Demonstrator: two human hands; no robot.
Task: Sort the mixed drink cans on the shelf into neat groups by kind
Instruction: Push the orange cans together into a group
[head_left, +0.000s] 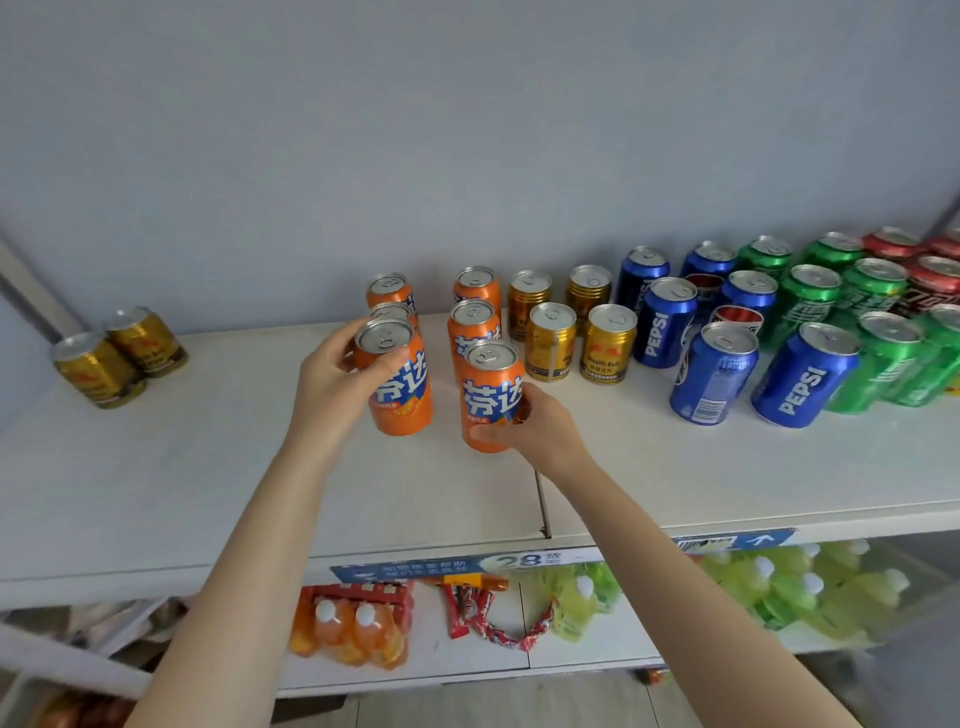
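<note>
left hand (337, 374) is wrapped round the top of the front-left orange can (402, 387), right hand (530, 421) grips low on the front-right orange can (488, 400). both cans are upright, heading two orange columns on the shelf (208, 467); can't quite tell if they're set down. the two stray gold cans (119, 356) stand well off left, nearer the left hand. their gold group (571, 332) is right of the orange columns, which sit in between. blue cans (727, 353) are further right.
</note>
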